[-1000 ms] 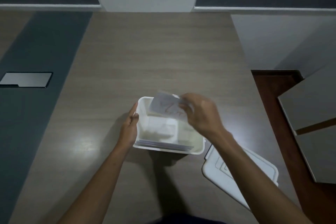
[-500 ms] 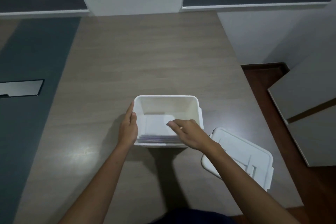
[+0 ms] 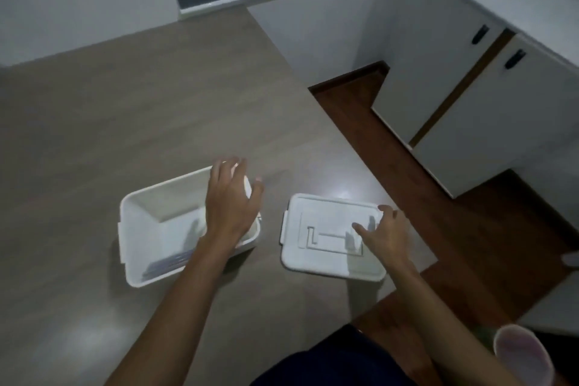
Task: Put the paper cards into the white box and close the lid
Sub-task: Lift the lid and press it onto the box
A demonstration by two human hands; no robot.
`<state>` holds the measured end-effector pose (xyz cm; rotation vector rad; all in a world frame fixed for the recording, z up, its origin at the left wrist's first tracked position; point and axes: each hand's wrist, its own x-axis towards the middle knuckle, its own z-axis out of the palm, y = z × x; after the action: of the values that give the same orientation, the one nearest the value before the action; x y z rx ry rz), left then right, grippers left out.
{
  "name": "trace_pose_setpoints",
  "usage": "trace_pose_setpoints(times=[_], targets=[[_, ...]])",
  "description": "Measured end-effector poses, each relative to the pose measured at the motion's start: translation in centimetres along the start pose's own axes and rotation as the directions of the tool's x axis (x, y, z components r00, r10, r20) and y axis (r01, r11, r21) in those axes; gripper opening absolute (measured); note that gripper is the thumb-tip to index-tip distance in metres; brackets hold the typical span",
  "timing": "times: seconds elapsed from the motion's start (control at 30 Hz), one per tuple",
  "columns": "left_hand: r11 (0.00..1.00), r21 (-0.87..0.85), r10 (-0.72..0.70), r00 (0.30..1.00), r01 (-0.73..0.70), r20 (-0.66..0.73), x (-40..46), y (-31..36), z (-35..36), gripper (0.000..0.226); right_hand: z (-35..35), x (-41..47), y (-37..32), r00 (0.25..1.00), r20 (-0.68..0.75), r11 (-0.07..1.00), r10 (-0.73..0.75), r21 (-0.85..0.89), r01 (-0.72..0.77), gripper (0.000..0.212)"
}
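The white box (image 3: 125,229) stands open on the wooden table (image 3: 156,97). Paper cards (image 3: 166,262) lie inside it along the near wall. My left hand (image 3: 230,197) hovers over the box's far right corner with fingers spread, holding nothing that I can see. The white lid (image 3: 313,222) lies flat on the table to the right of the box, close to the table's right edge. My right hand (image 3: 387,232) is on the lid's right part, fingers apart, with the fingertips touching its top and far edge.
The table's right edge runs diagonally just past the lid, with brown floor (image 3: 407,166) below. A white cabinet (image 3: 485,88) with two doors stands on the right. A pink rounded object (image 3: 520,354) sits at the bottom right corner.
My right hand has left the box and gone to the lid. My left hand moved from the box's left wall to its far right corner. The view swung right.
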<state>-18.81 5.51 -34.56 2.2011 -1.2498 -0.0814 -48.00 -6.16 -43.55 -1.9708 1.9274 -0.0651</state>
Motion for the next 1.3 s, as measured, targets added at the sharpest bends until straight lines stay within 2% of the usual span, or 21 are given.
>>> trace_pose_setpoints(times=[0.07,0.17,0.2,0.27,0.33,0.4,0.53,0.67,0.77,0.87,0.93,1.03,1.1,1.2,1.3], targets=[[0.997,0.025,0.078,0.995,-0.079,0.054,-0.3,1.3,1.3,0.050,1.6,-0.5,0.8,0.998,0.052,0.998,-0.030,-0.053,0.033,0.088],[0.988,0.091,0.099,0.968,-0.123,0.230,-1.5,2.2,3.6,0.056,2.7,-1.2,0.3,0.998,0.070,0.998,0.000,-0.070,0.005,0.087],[0.987,0.133,0.052,0.953,-0.095,0.299,-2.0,2.0,4.6,0.060,2.7,-1.3,-0.3,0.998,0.053,0.997,0.014,-0.078,-0.009,0.085],[0.972,0.225,-0.156,0.899,0.066,0.410,-3.1,0.8,6.5,0.071,2.6,-1.3,-1.4,1.000,0.017,0.997,0.005,-0.073,-0.004,0.082],[0.910,0.329,-0.391,0.791,0.254,0.470,-4.3,-0.6,7.7,0.085,2.6,-1.6,-2.2,1.000,-0.011,0.999,-0.015,-0.047,0.014,0.076],[0.852,0.391,-0.511,0.715,0.347,0.477,-5.6,-1.5,8.2,0.092,2.8,-2.2,-2.9,0.999,-0.039,1.000,-0.020,-0.023,0.019,0.073],[0.863,0.258,-0.505,0.775,0.435,0.380,-6.7,-1.7,8.2,0.090,3.4,-3.2,-5.3,1.000,-0.024,0.999,0.005,0.042,-0.004,0.071],[0.756,0.009,-0.619,0.712,0.654,0.332,-5.1,-0.4,7.0,0.076,3.5,-3.4,-5.8,0.992,0.005,0.981,0.127,0.144,-0.127,0.076],[0.736,-0.178,-0.576,0.742,0.654,0.344,-3.6,1.7,5.7,0.068,3.4,-3.8,-5.5,0.963,0.052,0.929,0.265,0.255,-0.269,0.076],[0.826,-0.221,-0.432,0.835,0.518,0.341,-1.9,4.2,4.3,0.072,3.1,-3.4,-5.5,0.906,0.128,0.784,0.403,0.463,-0.414,0.075],[0.884,-0.224,-0.329,0.886,0.411,0.326,-1.3,6.2,3.6,0.075,1.9,-3.3,-5.4,0.879,0.170,0.673,0.446,0.583,-0.455,0.075],[0.943,-0.218,-0.186,0.941,0.251,0.283,-1.5,9.5,2.9,0.076,-0.4,-3.6,-4.2,0.871,0.179,0.546,0.457,0.718,-0.433,0.060],[0.959,-0.224,-0.118,0.962,0.175,0.246,-1.7,11.4,2.8,0.076,-2.2,-4.2,-2.8,0.868,0.153,0.498,0.472,0.767,-0.405,0.058],[0.951,-0.275,-0.068,0.966,0.139,0.251,-1.7,13.5,3.2,0.075,-5.0,-5.5,-0.4,0.869,0.069,0.484,0.490,0.808,-0.337,0.063],[0.941,-0.283,-0.086,0.941,0.184,0.328,-2.5,14.9,4.1,0.075,-6.6,-7.0,2.8,0.861,-0.052,0.533,0.506,0.803,-0.265,0.062]])
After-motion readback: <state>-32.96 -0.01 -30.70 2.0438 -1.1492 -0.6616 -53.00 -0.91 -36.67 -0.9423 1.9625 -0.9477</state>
